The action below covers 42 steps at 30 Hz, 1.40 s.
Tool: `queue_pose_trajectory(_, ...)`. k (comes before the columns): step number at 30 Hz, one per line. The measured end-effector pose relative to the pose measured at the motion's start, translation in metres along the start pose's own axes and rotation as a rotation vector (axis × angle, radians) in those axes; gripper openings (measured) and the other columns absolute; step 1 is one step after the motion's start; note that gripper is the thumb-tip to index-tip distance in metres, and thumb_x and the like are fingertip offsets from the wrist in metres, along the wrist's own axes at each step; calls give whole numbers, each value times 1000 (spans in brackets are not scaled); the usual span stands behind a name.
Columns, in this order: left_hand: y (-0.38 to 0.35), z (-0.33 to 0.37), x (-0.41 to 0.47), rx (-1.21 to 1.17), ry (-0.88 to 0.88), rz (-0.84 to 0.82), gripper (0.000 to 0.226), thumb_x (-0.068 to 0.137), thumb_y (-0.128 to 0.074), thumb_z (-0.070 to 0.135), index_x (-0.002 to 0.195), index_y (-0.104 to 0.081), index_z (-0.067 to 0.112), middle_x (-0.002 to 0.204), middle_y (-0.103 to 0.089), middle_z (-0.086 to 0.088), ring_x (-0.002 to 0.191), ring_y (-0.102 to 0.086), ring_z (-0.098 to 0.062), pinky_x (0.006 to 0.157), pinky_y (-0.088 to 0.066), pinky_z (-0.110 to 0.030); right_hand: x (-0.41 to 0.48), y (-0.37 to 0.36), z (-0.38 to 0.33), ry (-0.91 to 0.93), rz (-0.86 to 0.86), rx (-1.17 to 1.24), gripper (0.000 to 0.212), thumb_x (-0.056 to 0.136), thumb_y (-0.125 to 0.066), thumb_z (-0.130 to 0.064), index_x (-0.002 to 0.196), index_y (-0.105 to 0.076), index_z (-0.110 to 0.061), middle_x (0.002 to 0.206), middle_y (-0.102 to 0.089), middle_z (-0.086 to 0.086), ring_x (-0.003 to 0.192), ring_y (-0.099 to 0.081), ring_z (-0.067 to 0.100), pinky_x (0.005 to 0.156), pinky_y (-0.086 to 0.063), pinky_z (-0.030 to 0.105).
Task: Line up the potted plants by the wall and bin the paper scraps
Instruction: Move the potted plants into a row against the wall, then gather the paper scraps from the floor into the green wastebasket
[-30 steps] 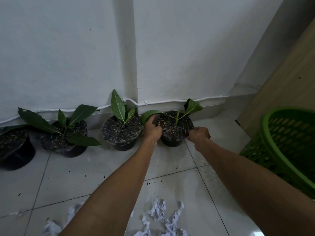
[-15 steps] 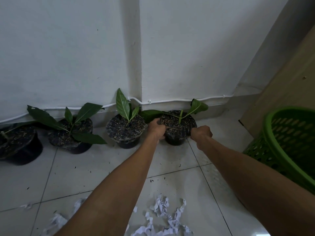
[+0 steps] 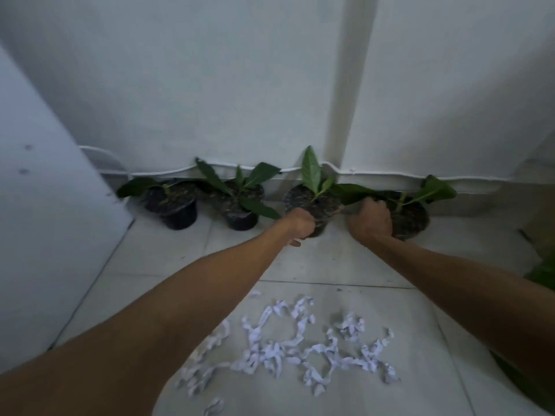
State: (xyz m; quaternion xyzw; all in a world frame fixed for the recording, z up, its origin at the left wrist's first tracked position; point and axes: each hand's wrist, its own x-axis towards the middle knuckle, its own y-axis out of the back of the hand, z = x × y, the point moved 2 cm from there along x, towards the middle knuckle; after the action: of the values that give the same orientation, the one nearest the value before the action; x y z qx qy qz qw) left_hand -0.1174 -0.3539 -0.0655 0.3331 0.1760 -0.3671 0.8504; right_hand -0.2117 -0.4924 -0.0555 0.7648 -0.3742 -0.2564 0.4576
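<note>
We see 4 pots in a row at 12 o'clock by the wall. Left hand closes on pot 3's rim, right hand on pot 4's. We judge them heavy with soil, soft-walled; hold rims. Scraps at 6 o'clock seem light.

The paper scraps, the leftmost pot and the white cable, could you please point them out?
paper scraps (image 3: pixel 288 352): head view, middle of pile.
leftmost pot (image 3: pixel 180 216): head view, black side wall.
white cable (image 3: pixel 390 174): head view, run along wall.
</note>
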Motion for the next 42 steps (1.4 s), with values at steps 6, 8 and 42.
queue_pose_trajectory(6,90,-75,-43,152,101,138,46,94,-56,10,139,-51,12,140,-49,-11,123,-53,-29,92,-53,-35,-62,-67,-84,425,-236,-127,33,84,-61,-13,115,-70,-6,117,-68,19,106,-65,35,88,-56,39)
queue_pose_trajectory(8,116,-109,-56,206,126,210,49,90,-62,14,138,-52,15,141,-49,-9,120,-55,-29,92,-56,-36,-85,-103,-109,547,-400,-154,40,88,-64,-23,126,-65,-11,129,-63,16,119,-59,31,98,-50,36)
queue_pose_trajectory(42,100,-355,-130,755,-228,-4,138,57,-80,69,158,0,18,148,-20,-11,129,-45,-29,102,-49,-40,-212,-184,-86,854,-834,-479,114,67,-62,-83,152,-21,-18,149,-40,8,115,-58,27,96,-49,38)
